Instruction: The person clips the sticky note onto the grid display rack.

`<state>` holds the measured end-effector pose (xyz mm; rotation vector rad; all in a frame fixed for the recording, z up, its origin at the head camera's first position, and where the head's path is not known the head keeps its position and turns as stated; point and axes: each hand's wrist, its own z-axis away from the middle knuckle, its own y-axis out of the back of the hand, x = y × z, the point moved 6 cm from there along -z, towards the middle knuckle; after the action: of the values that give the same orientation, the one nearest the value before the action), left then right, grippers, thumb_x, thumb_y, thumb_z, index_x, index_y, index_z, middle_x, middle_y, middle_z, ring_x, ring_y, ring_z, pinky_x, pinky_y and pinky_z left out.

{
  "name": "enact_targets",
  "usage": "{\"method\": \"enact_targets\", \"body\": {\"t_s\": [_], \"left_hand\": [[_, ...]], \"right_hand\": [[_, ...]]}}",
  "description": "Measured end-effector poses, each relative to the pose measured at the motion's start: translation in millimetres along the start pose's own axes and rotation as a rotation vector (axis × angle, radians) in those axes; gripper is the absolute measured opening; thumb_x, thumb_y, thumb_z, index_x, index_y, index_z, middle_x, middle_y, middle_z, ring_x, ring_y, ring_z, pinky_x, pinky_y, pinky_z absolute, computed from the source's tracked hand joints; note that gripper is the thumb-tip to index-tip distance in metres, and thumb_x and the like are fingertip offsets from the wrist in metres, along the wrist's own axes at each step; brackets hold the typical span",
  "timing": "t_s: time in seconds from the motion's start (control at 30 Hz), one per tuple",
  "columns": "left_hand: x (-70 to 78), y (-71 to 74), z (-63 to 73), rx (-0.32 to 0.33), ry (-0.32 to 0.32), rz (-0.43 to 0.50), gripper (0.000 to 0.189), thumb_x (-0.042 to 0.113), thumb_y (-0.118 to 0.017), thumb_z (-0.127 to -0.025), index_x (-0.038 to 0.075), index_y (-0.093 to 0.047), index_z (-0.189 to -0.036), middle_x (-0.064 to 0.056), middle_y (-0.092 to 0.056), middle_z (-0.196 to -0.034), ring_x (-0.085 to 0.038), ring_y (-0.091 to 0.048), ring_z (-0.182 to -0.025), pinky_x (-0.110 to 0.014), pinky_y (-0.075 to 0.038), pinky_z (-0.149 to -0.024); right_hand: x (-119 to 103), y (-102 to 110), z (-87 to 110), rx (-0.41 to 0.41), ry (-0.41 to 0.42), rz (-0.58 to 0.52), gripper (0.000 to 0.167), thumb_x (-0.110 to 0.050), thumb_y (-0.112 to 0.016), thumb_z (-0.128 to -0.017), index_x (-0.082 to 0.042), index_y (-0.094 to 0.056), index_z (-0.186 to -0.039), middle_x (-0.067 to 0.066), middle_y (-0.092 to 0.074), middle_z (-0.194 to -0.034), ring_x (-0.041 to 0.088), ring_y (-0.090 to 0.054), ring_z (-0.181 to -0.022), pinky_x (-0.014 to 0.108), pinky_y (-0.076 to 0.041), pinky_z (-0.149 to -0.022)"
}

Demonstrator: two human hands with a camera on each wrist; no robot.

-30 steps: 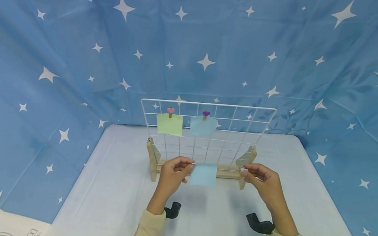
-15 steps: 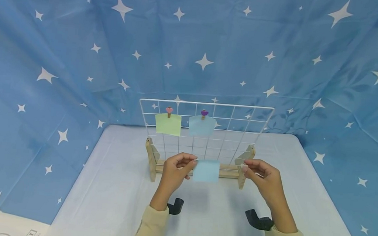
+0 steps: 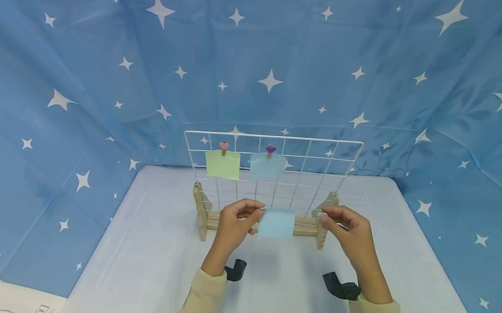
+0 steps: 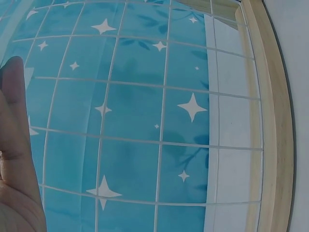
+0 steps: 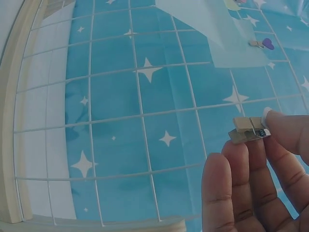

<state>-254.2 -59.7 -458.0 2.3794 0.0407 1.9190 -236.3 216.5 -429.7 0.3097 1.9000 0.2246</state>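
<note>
My left hand point(image 3: 236, 221) pinches a light blue paper note point(image 3: 276, 223) by its upper left corner, in front of the lower part of a white wire grid point(image 3: 274, 137). To the right of the note, my right hand point(image 3: 347, 233) pinches a small wooden clothespin point(image 5: 248, 129), seen clearly in the right wrist view and apart from the paper. On the grid's upper left hang a green note point(image 3: 222, 165) under a pink-heart clothespin point(image 3: 224, 146) and a blue note point(image 3: 267, 166) under a purple-heart clothespin point(image 3: 271, 149). In the left wrist view only part of my left hand point(image 4: 14, 145) shows.
Two wooden feet, the left foot point(image 3: 200, 214) and the right foot point(image 3: 327, 221), hold the grid upright on a white-covered table point(image 3: 155, 247). A blue star-patterned cloth point(image 3: 286, 41) hangs behind it. A printed pale sheet point(image 3: 5, 297) lies at lower left.
My left hand has raised the blue note a little and moved it right, nearer my right hand. The right hand has risen slightly with the clothespin. The clipped notes stay on the grid.
</note>
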Motion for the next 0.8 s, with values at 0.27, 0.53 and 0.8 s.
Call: {"method": "enact_targets", "body": {"t_s": [0.27, 0.53, 0.8], "left_hand": [[2.5, -5.5, -1.6, -0.005, -0.010, 0.009, 0.011, 0.010, -0.078, -0.100, 0.001, -0.080, -0.108, -0.012, -0.077, -0.098, -0.014, -0.069, -0.082, -0.021, -0.058, -0.057], [6.1, -8.4, -6.6, -0.005, -0.041, 0.019, 0.011, 0.010, -0.078, -0.101, 0.002, -0.080, -0.108, -0.011, -0.077, -0.097, -0.013, -0.069, -0.082, -0.023, -0.060, -0.057], [9.4, -11.2, -11.0, -0.002, -0.062, 0.019, 0.010, 0.010, -0.077, -0.101, 0.003, -0.080, -0.108, -0.009, -0.077, -0.095, -0.012, -0.067, -0.080, -0.022, -0.058, -0.057]], "right_hand": [[-4.0, 1.7, -2.4, 0.010, -0.018, 0.015, 0.021, 0.000, -0.075, -0.101, 0.009, -0.074, -0.119, -0.009, -0.072, -0.105, -0.002, -0.068, -0.099, 0.011, -0.055, -0.089], [-6.1, 2.9, -5.5, -0.001, -0.001, 0.000, 0.018, 0.001, -0.074, -0.101, 0.009, -0.074, -0.116, -0.013, -0.072, -0.105, -0.001, -0.068, -0.100, 0.012, -0.056, -0.090], [-10.4, 6.7, -11.0, 0.006, 0.034, 0.021, 0.015, 0.003, -0.073, -0.100, 0.009, -0.074, -0.114, -0.014, -0.073, -0.105, -0.002, -0.068, -0.100, 0.011, -0.055, -0.090]]}}
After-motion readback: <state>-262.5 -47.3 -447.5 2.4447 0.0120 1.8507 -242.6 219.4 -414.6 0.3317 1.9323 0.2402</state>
